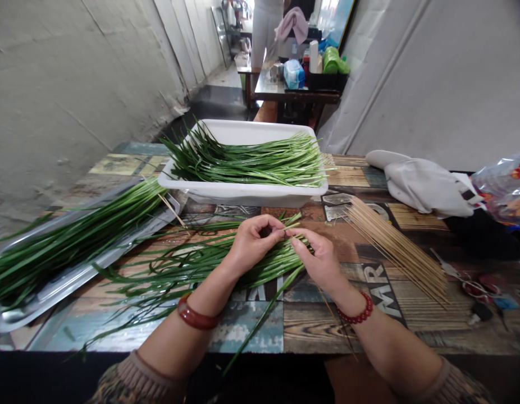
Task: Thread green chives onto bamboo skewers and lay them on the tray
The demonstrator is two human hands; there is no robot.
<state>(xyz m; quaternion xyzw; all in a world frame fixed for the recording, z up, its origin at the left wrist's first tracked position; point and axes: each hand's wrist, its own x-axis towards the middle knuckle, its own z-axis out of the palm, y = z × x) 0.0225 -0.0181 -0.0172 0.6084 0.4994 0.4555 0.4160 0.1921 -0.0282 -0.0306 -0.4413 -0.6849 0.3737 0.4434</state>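
Over a loose pile of garlic chives (192,264) on the table, my left hand (252,242) is closed in a pinch at the pale stem ends. Beside it, my right hand (323,258) pinches the same stems, its fingertips almost touching the left ones. The exact stems between the fingers are partly hidden. A thin stick (329,308) runs from below my right palm toward the table's front edge. Just beyond my hands stands a white plastic tub (243,189) with more chives (255,160) lying lengthwise in it.
At left, a metal tray (102,269) holds chives (95,230), with thin sticks at its far end. Bamboo skewers (390,247) lie fanned out at right, near scissors (474,283), a white cloth item (424,182) and a plastic bag (506,185). A person (266,33) stands beyond.
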